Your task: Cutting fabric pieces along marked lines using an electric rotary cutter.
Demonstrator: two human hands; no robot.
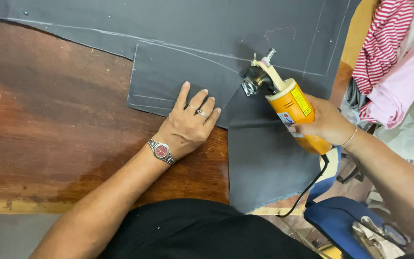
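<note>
On grey cloth (178, 76): cutter (283, 103) in R hand (329, 122), blade up-left.

Fabric (192, 33) lay on bench (49, 120), covering its far and right parts. Left hand (188, 125) rested flat on fabric's near edge. Right hand (324, 122) held electric cutter (288, 103) on fabric, right of left hand. Clothes pile (394, 57) lay beyond bench's right edge.

A red-striped garment (384, 38) and pink cloth (398, 91) lie heaped right; scissors (377, 230) rest on blue fabric (336, 218).
</note>
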